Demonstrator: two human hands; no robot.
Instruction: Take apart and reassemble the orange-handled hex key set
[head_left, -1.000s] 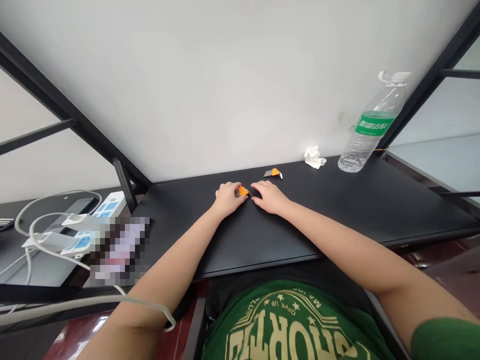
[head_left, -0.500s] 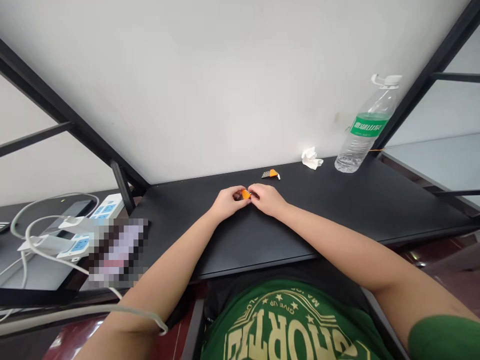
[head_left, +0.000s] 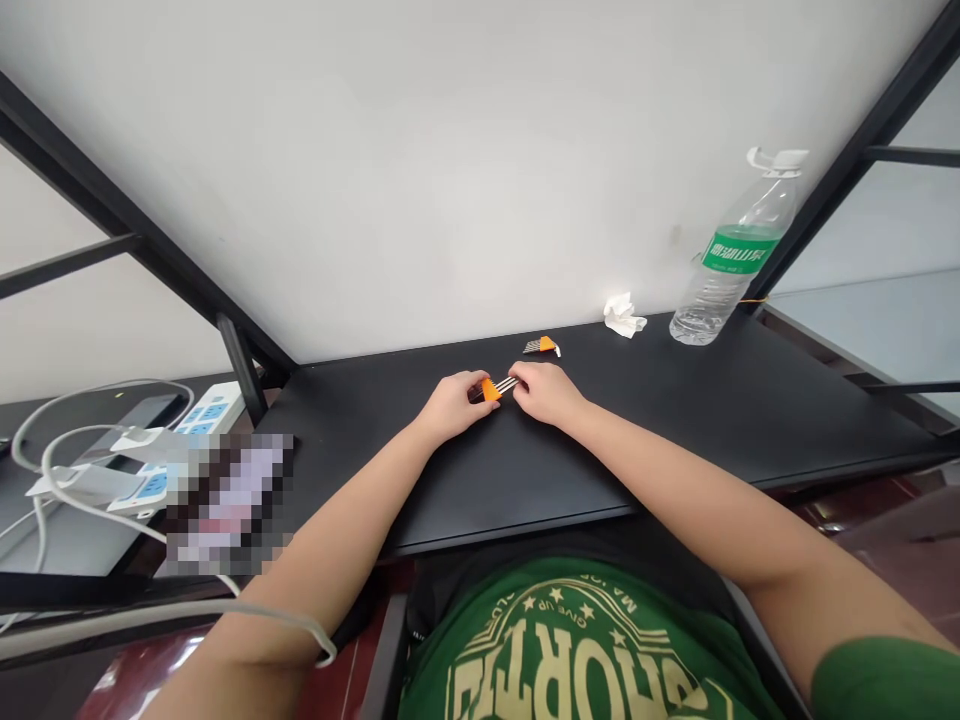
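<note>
Over the middle of the black desk, my left hand (head_left: 456, 405) pinches the orange holder (head_left: 490, 390) of a hex key set between thumb and fingers. Several silvery hex keys (head_left: 507, 385) stick out of its right side. Their far ends run into the closed fingers of my right hand (head_left: 546, 392), where the tips are hidden. Behind my hands, a second hex key set (head_left: 543, 345) with an orange holder lies on the desk, touched by neither hand.
A crumpled tissue (head_left: 624, 316) and a large clear water bottle (head_left: 731, 255) stand near the wall at right. Leftward are a white power strip (head_left: 202, 420), white cables and a blurred-out flat object (head_left: 232, 495). Black frame bars flank the desk (head_left: 525, 490).
My right hand has shifted slightly right, away from my left hand. More of the hex keys' length now shows between the orange holder and my right fingers.
</note>
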